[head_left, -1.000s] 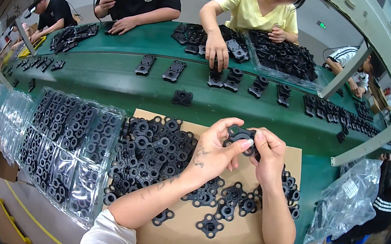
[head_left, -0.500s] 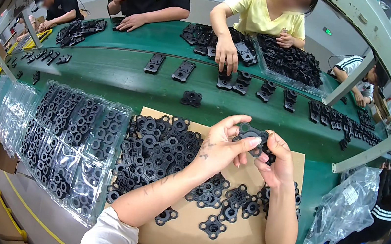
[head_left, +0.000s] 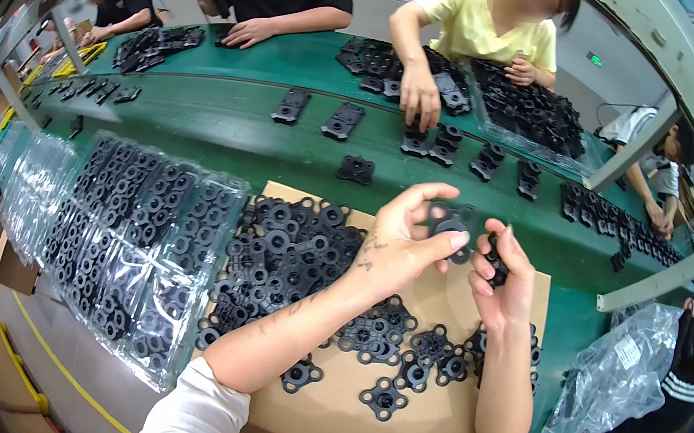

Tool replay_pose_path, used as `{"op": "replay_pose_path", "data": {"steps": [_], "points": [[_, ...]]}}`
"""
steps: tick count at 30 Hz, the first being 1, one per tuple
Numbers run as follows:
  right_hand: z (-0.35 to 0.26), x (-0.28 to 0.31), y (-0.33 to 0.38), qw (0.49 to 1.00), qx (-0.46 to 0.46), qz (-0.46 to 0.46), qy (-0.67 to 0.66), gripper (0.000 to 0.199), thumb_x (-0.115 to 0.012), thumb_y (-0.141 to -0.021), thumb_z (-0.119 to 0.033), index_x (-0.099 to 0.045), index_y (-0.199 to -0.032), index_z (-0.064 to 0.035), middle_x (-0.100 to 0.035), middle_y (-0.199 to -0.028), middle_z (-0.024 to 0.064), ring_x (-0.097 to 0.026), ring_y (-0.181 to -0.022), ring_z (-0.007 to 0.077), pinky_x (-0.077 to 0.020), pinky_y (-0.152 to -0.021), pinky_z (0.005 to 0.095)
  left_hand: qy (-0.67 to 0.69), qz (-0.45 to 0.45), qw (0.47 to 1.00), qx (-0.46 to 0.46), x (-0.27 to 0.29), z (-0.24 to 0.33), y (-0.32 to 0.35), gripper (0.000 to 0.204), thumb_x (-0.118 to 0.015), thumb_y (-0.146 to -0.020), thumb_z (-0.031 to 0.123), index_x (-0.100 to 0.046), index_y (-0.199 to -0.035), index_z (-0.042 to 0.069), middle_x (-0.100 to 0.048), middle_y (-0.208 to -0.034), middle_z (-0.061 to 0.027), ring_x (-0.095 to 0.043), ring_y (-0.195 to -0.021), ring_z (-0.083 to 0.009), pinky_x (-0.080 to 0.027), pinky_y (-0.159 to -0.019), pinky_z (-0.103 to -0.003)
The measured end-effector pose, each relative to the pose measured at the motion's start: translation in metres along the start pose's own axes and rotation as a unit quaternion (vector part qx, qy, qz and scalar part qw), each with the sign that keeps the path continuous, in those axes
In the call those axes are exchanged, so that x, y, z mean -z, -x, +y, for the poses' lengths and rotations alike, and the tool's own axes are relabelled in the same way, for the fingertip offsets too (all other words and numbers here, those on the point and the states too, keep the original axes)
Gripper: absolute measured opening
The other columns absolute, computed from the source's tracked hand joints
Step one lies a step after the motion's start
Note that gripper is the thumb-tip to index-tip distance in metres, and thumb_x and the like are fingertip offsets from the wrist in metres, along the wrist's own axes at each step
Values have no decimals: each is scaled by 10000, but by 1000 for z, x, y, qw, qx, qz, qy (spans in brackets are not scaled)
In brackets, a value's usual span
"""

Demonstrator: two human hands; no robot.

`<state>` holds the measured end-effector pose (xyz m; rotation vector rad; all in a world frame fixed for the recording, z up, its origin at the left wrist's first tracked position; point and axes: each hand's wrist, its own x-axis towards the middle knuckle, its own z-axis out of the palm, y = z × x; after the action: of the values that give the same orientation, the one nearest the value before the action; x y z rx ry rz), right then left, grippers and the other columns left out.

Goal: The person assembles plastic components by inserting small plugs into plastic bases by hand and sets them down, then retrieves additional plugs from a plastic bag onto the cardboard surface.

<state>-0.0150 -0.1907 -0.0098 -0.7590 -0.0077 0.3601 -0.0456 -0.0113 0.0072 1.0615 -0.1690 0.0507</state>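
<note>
Over the cardboard sheet (head_left: 310,426), my left hand (head_left: 402,232) pinches a black plastic bracket with round rings at its corners (head_left: 451,221) between thumb and fingers. Just to its right, my right hand (head_left: 514,282) is closed round a small black plastic part (head_left: 494,260), mostly hidden by the fingers. The two parts are apart. Beneath and left of my hands lies a heap of similar black four-ringed brackets (head_left: 290,248). Several more are scattered nearer me, among them a single bracket (head_left: 383,398).
Clear plastic trays of black ringed parts (head_left: 141,251) stand at left. Beyond the cardboard, a green conveyor (head_left: 227,131) carries a lone bracket (head_left: 356,169) and rows of black assemblies (head_left: 415,142). Co-workers sit opposite. A clear plastic bag (head_left: 616,370) and a metal post (head_left: 664,271) are at right.
My hands have separated: the right hand has drawn away to the right with a small black part, while the left keeps the bracket. The whole view has shifted slightly.
</note>
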Motion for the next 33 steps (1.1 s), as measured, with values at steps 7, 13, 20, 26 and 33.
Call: {"op": "replay_pose_path", "data": {"steps": [7, 13, 20, 26, 33], "points": [[-4, -6, 8, 995, 51, 15, 79, 390, -511, -949, -147, -446, -1309, -11, -502, -700, 38, -379, -441, 69, -325, -352, 158, 77, -70, 994, 38, -7, -14, -6, 421, -565, -822, -22, -426, -1216, 33, -615, -898, -139, -609, -585, -166, -445, -420, -212], [14, -3, 0, 999, 33, -43, -4, 396, -492, -972, -181, -429, -1322, -6, -482, -672, 31, -349, -414, 60, -283, -342, 139, 36, -70, 996, 49, 1, -5, -2, 411, -553, -813, -8, -418, -1200, 31, -607, -846, -130, -540, -447, -149, -380, -338, -206], [1, -7, 9, 999, 12, 22, 24, 368, -538, -937, -128, -465, -1269, 14, -478, -657, 20, -369, -471, 32, -249, -341, 124, 49, -51, 996, 52, 1, 2, 7, 435, -610, -837, 28, -435, -1235, 31, -620, -848, -123, -574, -489, -139, -414, -378, -206], [-2, 3, 2, 997, -7, -71, -18, 292, -564, -931, -145, -524, -1174, 13, -462, -596, 7, -373, -477, 26, -246, -348, 124, 78, -113, 988, 75, -5, -12, 1, 471, -613, -844, 12, -418, -1272, -6, -626, -888, -151, -586, -508, -151, -441, -400, -191], [-11, -16, 11, 965, 101, -5, 241, 209, -545, -943, -133, -633, -1042, 28, -526, -680, 35, -375, -500, 47, -256, -379, 147, 41, -59, 994, 78, -8, -10, -2, 461, -622, -837, 6, -439, -1260, -16, -627, -887, -143, -582, -507, -148, -443, -406, -190]]}}
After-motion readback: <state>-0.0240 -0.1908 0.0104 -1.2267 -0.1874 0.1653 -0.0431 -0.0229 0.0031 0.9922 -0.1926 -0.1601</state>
